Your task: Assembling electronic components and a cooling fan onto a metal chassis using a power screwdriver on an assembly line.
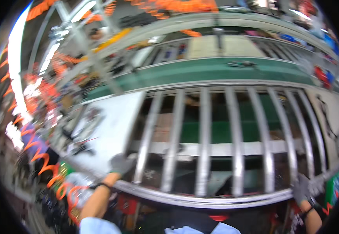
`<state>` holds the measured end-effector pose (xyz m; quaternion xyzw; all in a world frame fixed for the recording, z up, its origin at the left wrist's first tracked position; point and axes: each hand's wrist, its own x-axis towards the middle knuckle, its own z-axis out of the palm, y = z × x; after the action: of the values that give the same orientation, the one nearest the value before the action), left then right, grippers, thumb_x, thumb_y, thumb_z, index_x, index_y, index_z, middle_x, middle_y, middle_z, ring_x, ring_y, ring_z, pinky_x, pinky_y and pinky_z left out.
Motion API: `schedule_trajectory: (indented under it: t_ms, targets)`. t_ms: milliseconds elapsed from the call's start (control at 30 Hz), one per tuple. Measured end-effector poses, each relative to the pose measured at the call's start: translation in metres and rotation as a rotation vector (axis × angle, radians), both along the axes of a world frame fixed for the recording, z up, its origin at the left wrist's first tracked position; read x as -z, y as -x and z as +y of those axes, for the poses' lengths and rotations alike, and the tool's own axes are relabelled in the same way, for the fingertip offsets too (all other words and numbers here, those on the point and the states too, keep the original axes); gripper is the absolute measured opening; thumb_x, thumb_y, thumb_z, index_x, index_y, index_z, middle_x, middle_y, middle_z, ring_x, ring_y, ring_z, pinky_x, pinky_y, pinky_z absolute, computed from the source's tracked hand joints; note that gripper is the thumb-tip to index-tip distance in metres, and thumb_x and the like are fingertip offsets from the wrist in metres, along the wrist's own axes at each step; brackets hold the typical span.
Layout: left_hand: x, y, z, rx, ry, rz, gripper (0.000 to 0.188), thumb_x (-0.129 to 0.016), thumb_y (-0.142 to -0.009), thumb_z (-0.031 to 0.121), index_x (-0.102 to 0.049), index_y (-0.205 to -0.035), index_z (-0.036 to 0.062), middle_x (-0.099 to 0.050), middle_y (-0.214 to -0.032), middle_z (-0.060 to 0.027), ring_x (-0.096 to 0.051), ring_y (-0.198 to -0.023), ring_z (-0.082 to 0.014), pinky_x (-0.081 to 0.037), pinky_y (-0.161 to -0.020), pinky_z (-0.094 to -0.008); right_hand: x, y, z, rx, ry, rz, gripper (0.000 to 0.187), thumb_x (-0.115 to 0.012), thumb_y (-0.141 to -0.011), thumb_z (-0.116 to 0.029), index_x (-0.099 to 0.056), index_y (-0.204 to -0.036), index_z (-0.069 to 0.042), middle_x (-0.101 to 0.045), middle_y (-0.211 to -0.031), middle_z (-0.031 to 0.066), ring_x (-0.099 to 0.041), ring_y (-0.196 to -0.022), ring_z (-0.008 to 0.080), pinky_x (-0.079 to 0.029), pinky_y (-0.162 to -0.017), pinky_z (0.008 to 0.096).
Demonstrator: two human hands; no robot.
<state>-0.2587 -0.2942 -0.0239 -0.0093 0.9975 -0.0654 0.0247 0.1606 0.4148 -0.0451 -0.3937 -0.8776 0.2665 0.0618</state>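
Gloved L hand [121, 163] by white board [117, 121]; gloved R hand [301, 188] by near rail [216, 202], right; both grips: can't tell; green pack [335, 189], near right, markings blurred.

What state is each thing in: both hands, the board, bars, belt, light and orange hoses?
Left hand: gloved, at the board's near right corner; grip unclear
Right hand: gloved, by the frame's near edge; grip unclear
Board: lying flat
Bars: parallel, spaced apart
Belt: flat; running or stopped, can't tell
Light: lit
Orange hoses: coiled
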Motion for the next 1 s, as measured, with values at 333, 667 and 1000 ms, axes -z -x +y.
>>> schedule_trajectory:
  t_ms: [333,667,1000]
  targets:
    - [-0.078,-0.107,0.159,0.199,-0.125,-0.194,0.091,-0.045,-0.084,0.082,-0.070,-0.102,-0.0033,-0.071,-0.097,-0.0231,-0.072,-0.093,-0.0358,-0.056,-0.079,-0.0451,0.060,-0.016,0.037,-0.068,-0.406,0.136,0.025,-0.054,-0.097,-0.023,-0.064,-0.097,-0.001,-0.063,-0.091,0.0205,-0.057,-0.091,0.0417,-0.042,-0.080,0.0497]
    - [-0.052,-0.182,0.281,0.655,-0.395,-0.211,0.072,-0.053,-0.090,0.066,-0.062,-0.109,-0.0026,-0.067,-0.099,-0.0209,-0.070,-0.089,-0.0358,-0.056,-0.075,-0.0468,0.045,-0.008,0.029,-0.064,-0.423,0.105,0.027,-0.054,-0.098,-0.023,-0.066,-0.095,0.001,-0.065,-0.086,0.0236,-0.062,-0.086,0.0445,-0.046,-0.078,0.0507]
    - [-0.024,-0.147,0.154,0.074,-0.948,0.878,0.066,-0.075,-0.076,0.012,-0.043,-0.132,-0.0061,-0.051,-0.122,-0.0241,-0.051,-0.119,-0.0403,-0.041,-0.105,-0.0459,-0.036,0.022,-0.055,-0.396,-0.456,0.341,0.037,-0.065,-0.084,-0.016,-0.061,-0.116,0.001,-0.062,-0.118,0.0227,-0.060,-0.109,0.0415,-0.049,-0.093,0.0455]
